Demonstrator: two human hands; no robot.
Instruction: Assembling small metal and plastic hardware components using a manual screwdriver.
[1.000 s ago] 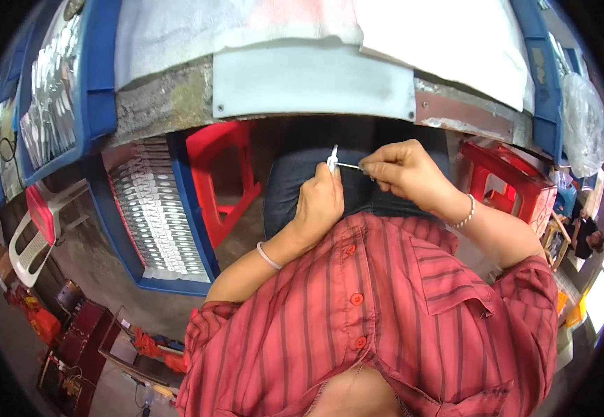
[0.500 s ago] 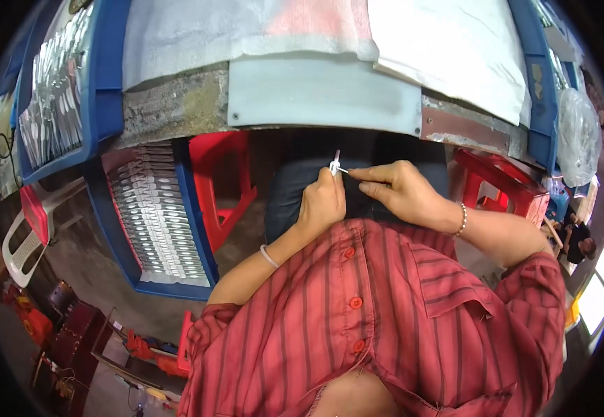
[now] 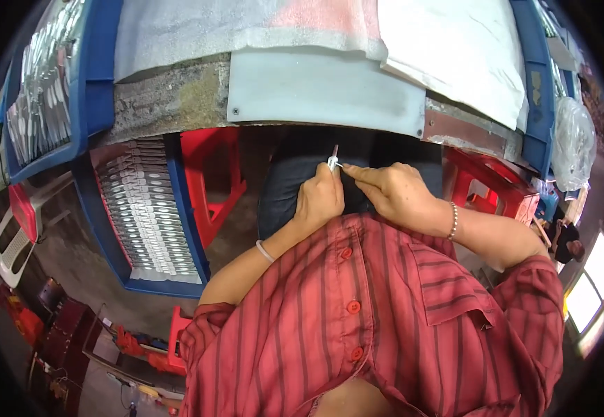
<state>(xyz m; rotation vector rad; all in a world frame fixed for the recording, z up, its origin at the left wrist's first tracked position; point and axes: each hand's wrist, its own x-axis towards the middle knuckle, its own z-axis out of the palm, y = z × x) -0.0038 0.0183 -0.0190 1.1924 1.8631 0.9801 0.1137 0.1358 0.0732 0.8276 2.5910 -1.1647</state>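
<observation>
L hand grip pinches sm. white part; R hand at thin rod, can't tell grip. Part prob. light, stiff; best held low.

1 head-worn fisheye view, looking down from above the shirt, fairly near the hands

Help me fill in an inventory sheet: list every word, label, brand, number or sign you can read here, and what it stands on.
No text can be read in this view.
White piece in the left hand: too small to tell any marking.
Metal pieces in the lower blue crate: too small to read.
Plastic bag: any print is too blurred.
Pale panel, striped shirt: no lettering shows.
</observation>
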